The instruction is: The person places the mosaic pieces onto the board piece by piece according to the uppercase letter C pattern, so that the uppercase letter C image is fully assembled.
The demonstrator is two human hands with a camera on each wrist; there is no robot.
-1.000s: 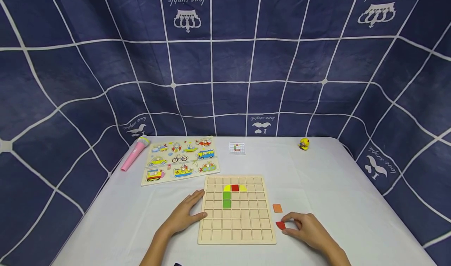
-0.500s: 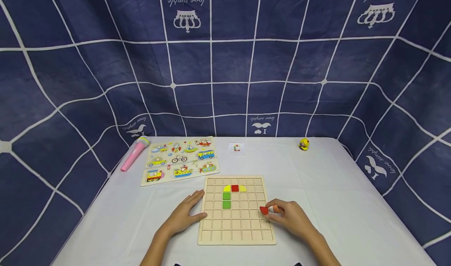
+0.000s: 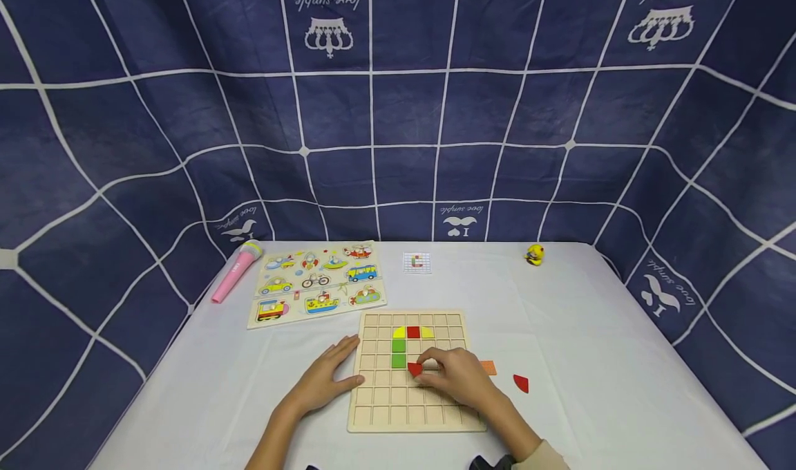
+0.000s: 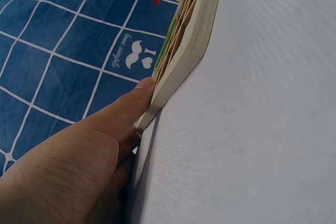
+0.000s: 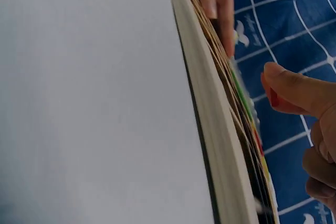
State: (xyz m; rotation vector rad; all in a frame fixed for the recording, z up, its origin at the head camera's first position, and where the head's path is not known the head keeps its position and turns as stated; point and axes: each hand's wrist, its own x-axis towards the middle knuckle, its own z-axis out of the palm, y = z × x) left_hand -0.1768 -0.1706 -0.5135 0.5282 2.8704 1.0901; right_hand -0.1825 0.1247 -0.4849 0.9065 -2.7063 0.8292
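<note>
In the head view my right hand (image 3: 460,379) pinches a red quarter-circle tile (image 3: 414,370) between thumb and fingertips, over the middle of a wooden grid board (image 3: 379,415). The right wrist view shows this tile (image 5: 274,98) held above the board's surface. My left hand (image 3: 325,379) rests along the board's left edge, thumb on the rim and fingers extended. On the board sit two green square tiles (image 3: 399,353) in a column, a red square tile (image 3: 413,332), and a yellow quarter-circle tile (image 3: 399,333) on the red square's left, another (image 3: 427,333) on its right.
Right of the board lie an orange square tile (image 3: 489,368), partly behind my hand, and another red quarter-circle tile (image 3: 521,383). Farther back are a vehicle puzzle board (image 3: 298,298), a pink toy microphone (image 3: 233,276), a grid pattern card (image 3: 417,262) and a small yellow figure (image 3: 534,254).
My right hand has carried the red quarter-circle tile leftward from the table to over the board's middle. Another red quarter-circle tile now shows on the table. My left hand stays put.
</note>
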